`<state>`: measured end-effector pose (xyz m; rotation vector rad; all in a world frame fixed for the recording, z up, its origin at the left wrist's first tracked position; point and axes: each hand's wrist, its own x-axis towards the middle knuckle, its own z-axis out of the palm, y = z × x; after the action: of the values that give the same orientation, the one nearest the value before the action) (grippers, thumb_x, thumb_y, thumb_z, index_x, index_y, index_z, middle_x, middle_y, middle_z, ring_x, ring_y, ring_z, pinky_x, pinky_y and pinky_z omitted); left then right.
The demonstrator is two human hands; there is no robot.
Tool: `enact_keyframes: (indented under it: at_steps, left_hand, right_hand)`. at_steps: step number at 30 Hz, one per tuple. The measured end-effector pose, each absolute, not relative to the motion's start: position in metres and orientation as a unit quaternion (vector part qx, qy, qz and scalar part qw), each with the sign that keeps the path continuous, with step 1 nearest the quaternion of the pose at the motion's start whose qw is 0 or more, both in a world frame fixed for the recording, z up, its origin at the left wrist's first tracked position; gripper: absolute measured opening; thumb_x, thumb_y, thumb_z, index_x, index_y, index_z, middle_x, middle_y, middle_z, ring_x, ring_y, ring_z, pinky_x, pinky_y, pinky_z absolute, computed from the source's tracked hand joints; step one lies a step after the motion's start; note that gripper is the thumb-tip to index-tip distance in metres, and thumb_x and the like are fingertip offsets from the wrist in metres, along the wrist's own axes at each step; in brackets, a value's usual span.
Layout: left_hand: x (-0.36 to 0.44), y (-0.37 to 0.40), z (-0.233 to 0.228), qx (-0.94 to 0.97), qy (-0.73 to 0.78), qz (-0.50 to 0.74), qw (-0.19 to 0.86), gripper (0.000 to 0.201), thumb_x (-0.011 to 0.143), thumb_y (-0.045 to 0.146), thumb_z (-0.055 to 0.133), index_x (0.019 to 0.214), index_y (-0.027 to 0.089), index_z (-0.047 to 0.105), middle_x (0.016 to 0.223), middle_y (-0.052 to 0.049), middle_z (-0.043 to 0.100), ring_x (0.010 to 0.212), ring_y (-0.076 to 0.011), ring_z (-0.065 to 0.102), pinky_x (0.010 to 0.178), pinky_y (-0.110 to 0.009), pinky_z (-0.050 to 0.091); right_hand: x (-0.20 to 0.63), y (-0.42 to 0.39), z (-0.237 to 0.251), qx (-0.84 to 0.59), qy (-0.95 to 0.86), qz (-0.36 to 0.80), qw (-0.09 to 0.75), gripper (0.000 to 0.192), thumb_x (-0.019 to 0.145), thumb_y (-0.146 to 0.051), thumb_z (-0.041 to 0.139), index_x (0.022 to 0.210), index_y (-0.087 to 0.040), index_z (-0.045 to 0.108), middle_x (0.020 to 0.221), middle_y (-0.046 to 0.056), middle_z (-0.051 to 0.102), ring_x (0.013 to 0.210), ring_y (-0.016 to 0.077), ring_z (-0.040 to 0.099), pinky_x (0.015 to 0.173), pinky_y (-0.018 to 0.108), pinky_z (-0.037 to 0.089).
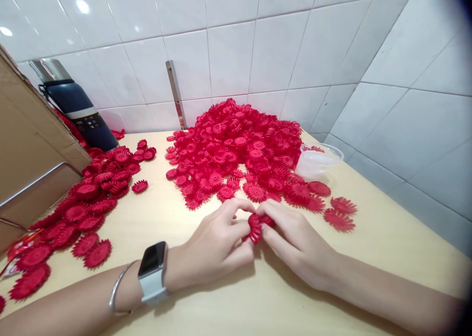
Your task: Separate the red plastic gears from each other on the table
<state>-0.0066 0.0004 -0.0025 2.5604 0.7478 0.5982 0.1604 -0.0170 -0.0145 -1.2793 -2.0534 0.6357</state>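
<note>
Both hands meet over the middle of the pale, smooth worktop (pixel 387 233), nearer its front edge. The left hand (pixel 216 245) lies knuckles up, its fingers (pixel 239 206) curled inward and pinching a small red flower (pixel 256 226) from the left; the right hand (pixel 295 240) mirrors it, thumb and forefinger closed on the same flower from the right. The flower is a crumpled disc with toothed, petal-like edges, held between the fingertips just above the worktop. The left wrist carries a watch (pixel 153 269) with a dark square face and a white strap, and beside it a thin metal bangle (pixel 118 287). Both forearms lie low, coming in from the front edge. Behind the hands a big heap (pixel 236 149) of the same red ribbed discs rises against the glossy white tiled wall (pixel 228 46) at the back edge. A second, flatter spread (pixel 84 203) of discs runs along the left side. A clear plastic cup (pixel 319 160) lies tipped at the heap's right. At the back left corner stands a dark blue flask (pixel 79 107) with a steel cap, next to a brown cardboard box (pixel 29 144).
</note>
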Motion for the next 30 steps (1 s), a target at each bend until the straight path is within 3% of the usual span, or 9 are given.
enact_keyframes:
  at_steps: [6,10,13,17,20,23,30]
  left_hand:
    - [-0.006,0.000,-0.003,0.919,0.269,0.209,0.197,0.018,0.078,0.009,0.039,0.073,0.011,0.056,0.114,-0.013,0.044,0.079,-0.0145,0.053,0.075,-0.029,0.045]
    - [-0.007,0.002,-0.003,0.879,0.335,0.252,0.229,0.016,0.076,0.009,0.042,0.065,0.012,0.054,0.105,-0.009,0.046,0.076,-0.0126,0.052,0.071,-0.027,0.044]
    - [-0.007,0.002,-0.002,0.836,0.394,0.281,0.259,0.018,0.074,0.008,0.045,0.058,0.013,0.051,0.097,-0.006,0.046,0.070,-0.0106,0.050,0.065,-0.025,0.042]
    - [-0.006,0.000,-0.001,0.837,0.372,0.300,0.266,0.019,0.070,0.004,0.046,0.053,0.013,0.046,0.086,-0.004,0.047,0.073,-0.0118,0.049,0.065,-0.025,0.040]
    - [-0.010,0.000,0.000,0.829,0.374,0.320,0.268,0.020,0.071,0.005,0.044,0.053,0.013,0.047,0.084,-0.004,0.046,0.073,-0.0119,0.048,0.064,-0.024,0.040]
    - [-0.014,0.001,0.002,0.830,0.370,0.306,0.284,0.021,0.072,0.006,0.043,0.053,0.013,0.048,0.085,-0.004,0.045,0.077,-0.0129,0.049,0.068,-0.025,0.041]
    - [-0.008,0.008,0.002,0.850,0.345,0.211,0.336,0.024,0.064,0.010,0.057,0.047,0.015,0.040,0.091,-0.004,0.045,0.085,-0.0164,0.050,0.078,-0.030,0.043]
  right_hand:
    - [0.163,-0.013,-0.019,-0.452,-0.812,0.230,0.289,0.015,0.080,-0.013,0.039,0.065,-0.017,0.041,0.066,0.002,0.050,0.060,0.0136,0.046,0.054,0.025,0.034]
    - [0.166,-0.011,-0.017,-0.451,-0.813,0.185,0.317,0.022,0.079,-0.012,0.035,0.057,-0.018,0.035,0.057,0.000,0.044,0.054,0.0126,0.040,0.050,0.024,0.029]
    - [0.167,-0.012,-0.013,-0.453,-0.771,0.290,0.342,0.023,0.076,-0.014,0.036,0.054,-0.018,0.032,0.053,-0.002,0.041,0.049,0.0104,0.038,0.046,0.023,0.028]
    - [0.169,-0.011,-0.012,-0.447,-0.639,0.504,0.372,0.019,0.069,-0.014,0.038,0.051,-0.017,0.042,0.049,-0.001,0.046,0.046,0.0101,0.042,0.043,0.022,0.032]
    - [0.175,-0.005,-0.018,-0.436,-0.530,0.564,0.459,0.023,0.065,-0.016,0.037,0.043,-0.017,0.041,0.040,-0.001,0.043,0.038,0.0109,0.040,0.038,0.023,0.029]
    - [0.180,0.002,-0.023,-0.434,-0.510,0.538,0.513,0.029,0.070,-0.019,0.039,0.041,-0.017,0.040,0.039,-0.001,0.042,0.038,0.0108,0.040,0.038,0.024,0.029]
    - [0.172,-0.003,-0.013,-0.473,-0.674,0.344,0.451,0.009,0.078,-0.021,0.049,0.070,-0.017,0.052,0.063,-0.001,0.052,0.056,0.0114,0.048,0.049,0.022,0.038]
